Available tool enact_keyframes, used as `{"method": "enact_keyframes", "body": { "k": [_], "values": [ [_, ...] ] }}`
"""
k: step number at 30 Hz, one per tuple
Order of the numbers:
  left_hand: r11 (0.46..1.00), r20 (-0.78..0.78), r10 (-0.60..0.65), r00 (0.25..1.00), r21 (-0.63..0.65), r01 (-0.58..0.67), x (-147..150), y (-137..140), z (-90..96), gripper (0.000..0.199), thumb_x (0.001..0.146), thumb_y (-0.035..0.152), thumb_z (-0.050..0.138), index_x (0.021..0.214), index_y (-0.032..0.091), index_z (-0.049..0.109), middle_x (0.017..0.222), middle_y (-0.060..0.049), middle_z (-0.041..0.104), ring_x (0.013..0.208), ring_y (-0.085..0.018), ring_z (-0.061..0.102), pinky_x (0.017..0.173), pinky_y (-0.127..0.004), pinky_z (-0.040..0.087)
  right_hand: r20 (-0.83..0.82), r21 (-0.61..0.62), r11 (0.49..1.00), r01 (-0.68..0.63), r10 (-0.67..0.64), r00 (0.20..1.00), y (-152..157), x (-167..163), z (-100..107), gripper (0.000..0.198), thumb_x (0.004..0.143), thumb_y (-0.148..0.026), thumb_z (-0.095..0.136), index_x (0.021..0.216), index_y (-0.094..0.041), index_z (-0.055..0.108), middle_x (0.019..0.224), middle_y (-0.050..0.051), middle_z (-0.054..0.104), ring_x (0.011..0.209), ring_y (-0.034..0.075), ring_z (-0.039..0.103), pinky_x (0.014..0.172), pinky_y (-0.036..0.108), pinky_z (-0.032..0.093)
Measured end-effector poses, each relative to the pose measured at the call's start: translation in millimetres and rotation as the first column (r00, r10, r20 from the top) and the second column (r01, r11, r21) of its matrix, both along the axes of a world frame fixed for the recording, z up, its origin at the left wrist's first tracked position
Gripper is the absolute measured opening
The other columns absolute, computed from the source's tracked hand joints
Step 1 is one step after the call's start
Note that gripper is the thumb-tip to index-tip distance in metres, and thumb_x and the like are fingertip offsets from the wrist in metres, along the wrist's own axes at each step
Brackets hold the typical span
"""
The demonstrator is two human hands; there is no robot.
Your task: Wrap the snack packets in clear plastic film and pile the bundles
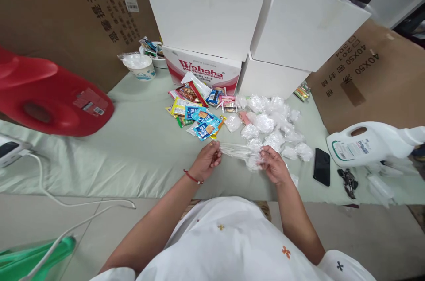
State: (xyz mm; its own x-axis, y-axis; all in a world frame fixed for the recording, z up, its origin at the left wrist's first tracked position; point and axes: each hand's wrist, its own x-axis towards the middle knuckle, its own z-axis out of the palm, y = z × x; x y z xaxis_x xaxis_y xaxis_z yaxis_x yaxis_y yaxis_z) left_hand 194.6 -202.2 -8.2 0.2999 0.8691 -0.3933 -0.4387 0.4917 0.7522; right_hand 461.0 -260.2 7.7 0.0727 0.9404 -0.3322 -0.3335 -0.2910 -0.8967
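A crumpled strip of clear plastic film (236, 150) is stretched between my two hands, just above the table's cloth. My left hand (209, 157), with a red bracelet at its wrist, pinches one gathered end. The bunched other end is gripped by my right hand (272, 163). Whether the film is a bag or a cover, I cannot tell. Right behind it lies a heap of balled clear plastic (265, 123), with a pinkish piece (245, 117) among it. Colourful snack packets (206, 123), several of them blue, are piled beyond my left hand.
White boxes (212, 10) and a Wahaha carton (202, 68) stand at the back. A paper cup (139, 67) is behind left, a red jug (49, 95) at left. To the right are a phone (322, 166), keys (348, 182) and a white detergent bottle (368, 143).
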Motion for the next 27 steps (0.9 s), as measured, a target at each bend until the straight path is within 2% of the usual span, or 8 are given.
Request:
{"method": "enact_keyframes", "body": {
  "k": [4, 8, 11, 14, 18, 21, 25, 27],
  "values": [
    [0.998, 0.258, 0.003, 0.966, -0.061, 0.013, -1, -9, -3.2, 0.044, 0.079, 0.055, 0.078, 0.1, 0.018, 0.068, 0.108, -0.01, 0.073, 0.094, -0.019, 0.07, 0.071, -0.027, 0.056, -0.401, -0.066, 0.996, 0.068, -0.089, 0.912, 4, -3, -15, 0.034, 0.07, -0.021, 0.087, 0.093, -0.023, 0.062, 0.072, -0.008, 0.058, 0.04, -0.001, 0.031, 0.032, 0.006, 0.027],
    [0.985, 0.145, -0.153, 0.978, -0.056, 0.162, 16, -21, -8.1, 0.057, 0.077, 0.064, 0.078, 0.111, 0.019, 0.072, 0.137, -0.016, 0.064, 0.131, -0.03, 0.057, 0.095, -0.039, 0.052, -0.527, -0.097, 0.994, 0.044, -0.088, 0.845, 5, -15, -28, 0.032, 0.073, -0.018, 0.083, 0.097, -0.022, 0.062, 0.072, -0.008, 0.058, 0.04, -0.002, 0.031, 0.033, 0.003, 0.03],
    [0.995, 0.053, -0.096, 0.994, 0.043, 0.094, 35, -17, -8.1, 0.051, 0.072, 0.059, 0.084, 0.106, 0.023, 0.071, 0.126, -0.011, 0.07, 0.12, -0.027, 0.062, 0.094, -0.038, 0.051, -0.47, -0.083, 0.996, -0.02, -0.022, 0.883, 3, -25, -29, 0.034, 0.072, -0.023, 0.084, 0.097, -0.023, 0.061, 0.071, -0.008, 0.057, 0.04, 0.0, 0.031, 0.031, 0.006, 0.027],
    [0.995, 0.001, -0.01, 1.0, 0.096, 0.009, 44, -9, -8.2, 0.044, 0.068, 0.055, 0.088, 0.081, 0.021, 0.064, 0.084, -0.001, 0.068, 0.084, -0.017, 0.066, 0.078, -0.03, 0.052, -0.272, -0.064, 0.998, 0.023, -0.04, 0.961, 3, -26, -22, 0.038, 0.069, -0.033, 0.087, 0.095, -0.024, 0.061, 0.068, -0.007, 0.055, 0.041, 0.002, 0.029, 0.03, 0.011, 0.024],
    [0.993, -0.096, 0.07, 0.993, 0.103, -0.06, 32, -9, -8.9, 0.052, 0.074, 0.063, 0.081, 0.068, 0.022, 0.05, 0.051, 0.01, 0.04, 0.044, -0.008, 0.039, 0.048, -0.024, 0.039, 0.02, -0.023, 0.987, 0.162, -0.161, 0.987, 7, 0, -4, 0.042, 0.065, -0.042, 0.09, 0.087, -0.023, 0.061, 0.068, -0.007, 0.054, 0.043, 0.002, 0.026, 0.034, 0.016, 0.022],
    [0.993, -0.162, 0.081, 0.983, 0.1, -0.066, 14, -16, -5.7, 0.055, 0.073, 0.068, 0.08, 0.069, 0.022, 0.051, 0.051, 0.011, 0.039, 0.039, -0.006, 0.032, 0.041, -0.024, 0.031, 0.167, -0.045, 0.995, 0.092, -0.083, 0.982, 14, 27, 8, 0.044, 0.064, -0.047, 0.092, 0.086, -0.021, 0.065, 0.062, -0.007, 0.052, 0.044, 0.004, 0.03, 0.037, 0.018, 0.023],
    [0.974, -0.237, 0.22, 0.946, 0.111, -0.198, 2, -21, -2.6, 0.058, 0.073, 0.075, 0.074, 0.071, 0.022, 0.054, 0.054, 0.009, 0.043, 0.04, -0.007, 0.036, 0.041, -0.024, 0.033, 0.206, 0.009, 0.983, 0.184, -0.182, 0.961, 22, 39, 12, 0.053, 0.064, -0.055, 0.092, 0.097, -0.021, 0.069, 0.077, -0.001, 0.066, 0.062, 0.011, 0.058, 0.053, 0.022, 0.049],
    [0.957, -0.246, 0.285, 0.927, 0.118, -0.263, 2, -23, -4.9, 0.057, 0.075, 0.076, 0.071, 0.073, 0.022, 0.054, 0.052, 0.009, 0.041, 0.04, -0.008, 0.035, 0.042, -0.024, 0.035, 0.131, -0.064, 0.975, 0.212, -0.202, 0.971, 23, 30, 8, 0.064, 0.069, -0.069, 0.083, 0.11, -0.023, 0.066, 0.094, 0.005, 0.073, 0.084, 0.02, 0.069, 0.067, 0.032, 0.06]
  ]
}}
